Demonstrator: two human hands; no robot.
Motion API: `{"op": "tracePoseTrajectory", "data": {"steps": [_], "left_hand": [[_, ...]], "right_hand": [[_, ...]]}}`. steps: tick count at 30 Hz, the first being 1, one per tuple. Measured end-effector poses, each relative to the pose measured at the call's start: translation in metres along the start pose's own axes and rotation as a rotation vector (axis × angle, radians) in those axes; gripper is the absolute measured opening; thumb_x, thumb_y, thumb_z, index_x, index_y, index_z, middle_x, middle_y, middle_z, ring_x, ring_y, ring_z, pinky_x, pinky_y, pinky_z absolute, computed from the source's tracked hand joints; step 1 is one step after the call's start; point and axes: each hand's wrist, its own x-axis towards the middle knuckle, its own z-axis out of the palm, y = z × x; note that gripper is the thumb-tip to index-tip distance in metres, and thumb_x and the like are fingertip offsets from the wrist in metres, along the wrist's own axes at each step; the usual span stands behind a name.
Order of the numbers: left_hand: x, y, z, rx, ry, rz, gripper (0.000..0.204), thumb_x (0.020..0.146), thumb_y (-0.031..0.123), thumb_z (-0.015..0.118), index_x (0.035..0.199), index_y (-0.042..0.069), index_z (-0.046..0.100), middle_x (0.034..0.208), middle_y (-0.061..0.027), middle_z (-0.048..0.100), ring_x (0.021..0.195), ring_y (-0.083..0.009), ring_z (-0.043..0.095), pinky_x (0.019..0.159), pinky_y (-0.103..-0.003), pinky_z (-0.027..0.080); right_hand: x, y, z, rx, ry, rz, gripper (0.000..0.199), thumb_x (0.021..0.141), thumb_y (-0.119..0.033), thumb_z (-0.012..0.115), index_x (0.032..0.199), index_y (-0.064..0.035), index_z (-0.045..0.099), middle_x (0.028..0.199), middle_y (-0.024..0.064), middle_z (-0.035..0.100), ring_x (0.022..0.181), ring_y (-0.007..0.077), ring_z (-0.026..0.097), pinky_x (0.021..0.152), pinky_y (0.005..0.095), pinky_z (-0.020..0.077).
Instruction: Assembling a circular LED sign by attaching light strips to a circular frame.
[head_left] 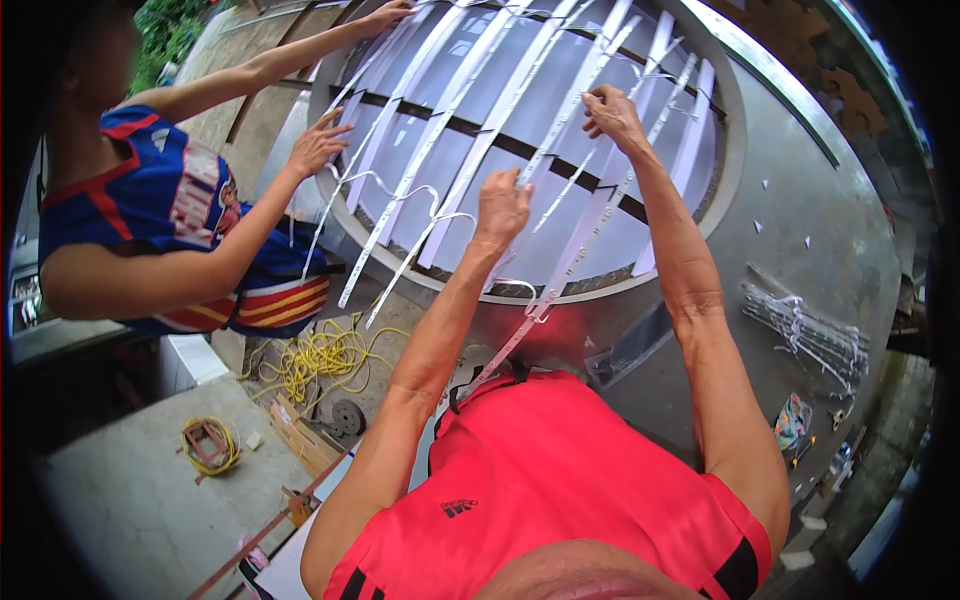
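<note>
My left hand (503, 208) is closed around the near end of a white LED light strip (556, 128). Farther up that strip, my right hand (612, 115) pinches its edge with curled fingers. Several similar strips lie side by side across a big round metal frame (735, 150) with a pale inner panel (400, 150) and dark crossbars. White wires (375, 180) link some strip ends and loop over the near rim. One long strip (510, 345) sticks out over the rim toward my red shirt.
At left, a co-worker in a blue jersey (150, 190) reaches over the frame, one hand (320, 145) by the strips. A bundle of strips (805, 330) lies on the grey metal surface (800, 210) at right. Yellow cord (320, 360) and a wooden board (300, 432) are below left.
</note>
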Motion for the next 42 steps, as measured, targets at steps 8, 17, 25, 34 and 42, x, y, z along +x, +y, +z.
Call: {"op": "tracePoseTrajectory", "data": {"steps": [8, 17, 25, 34, 42], "left_hand": [[0.082, -0.074, -0.153, 0.371, 0.439, 0.347, 0.016, 0.094, 0.015, 0.070, 0.104, 0.004, 0.076, 0.094, -0.0138, 0.076, 0.089, -0.0328, 0.070, 0.082, -0.043, 0.054], [0.174, -0.313, -0.249, -0.985, -0.686, -0.195, 0.062, 0.104, 0.021, 0.042, 0.159, -0.001, 0.027, 0.149, -0.0334, 0.048, 0.115, -0.0377, 0.065, 0.098, -0.039, 0.054], [0.166, -0.312, -0.257, -1.107, -0.565, -0.411, 0.064, 0.107, 0.027, 0.040, 0.158, -0.009, 0.022, 0.149, -0.0362, 0.044, 0.133, -0.0419, 0.054, 0.106, -0.044, 0.052], [0.142, -0.315, -0.271, -1.511, -0.646, -0.509, 0.063, 0.110, 0.026, 0.031, 0.157, -0.014, 0.019, 0.158, -0.0351, 0.032, 0.150, -0.0428, 0.033, 0.124, -0.045, 0.033], [0.123, -0.295, -0.282, -1.742, -0.526, -0.737, 0.067, 0.109, 0.028, 0.031, 0.160, -0.010, 0.011, 0.167, -0.0300, 0.016, 0.157, -0.0367, 0.019, 0.130, -0.040, 0.020]], "right_hand": [[-0.009, -0.006, 0.024, -0.044, 0.267, -0.111, 0.036, 0.099, -0.027, 0.067, 0.117, 0.0041, 0.065, 0.084, 0.0124, 0.072, 0.062, 0.0157, 0.069, 0.050, 0.0285, 0.0549], [0.050, -0.109, 0.108, 0.389, -0.214, -0.330, 0.038, 0.105, -0.023, 0.061, 0.125, 0.0093, 0.064, 0.105, 0.0191, 0.070, 0.081, 0.0231, 0.074, 0.063, 0.0304, 0.0615], [0.197, -0.163, 0.276, 0.644, -0.271, 0.059, 0.055, 0.106, -0.016, 0.058, 0.141, 0.0218, 0.038, 0.125, 0.0395, 0.059, 0.099, 0.0440, 0.073, 0.080, 0.0430, 0.0680], [0.260, -0.157, 0.325, 0.614, -0.081, 0.180, 0.035, 0.103, -0.021, 0.065, 0.119, 0.0099, 0.063, 0.102, 0.0259, 0.074, 0.078, 0.0321, 0.077, 0.054, 0.0318, 0.0626], [0.267, -0.158, 0.328, 0.604, -0.124, 0.224, 0.016, 0.097, -0.013, 0.067, 0.096, 0.0031, 0.070, 0.081, 0.0168, 0.075, 0.057, 0.0240, 0.072, 0.046, 0.0349, 0.0555]]}}
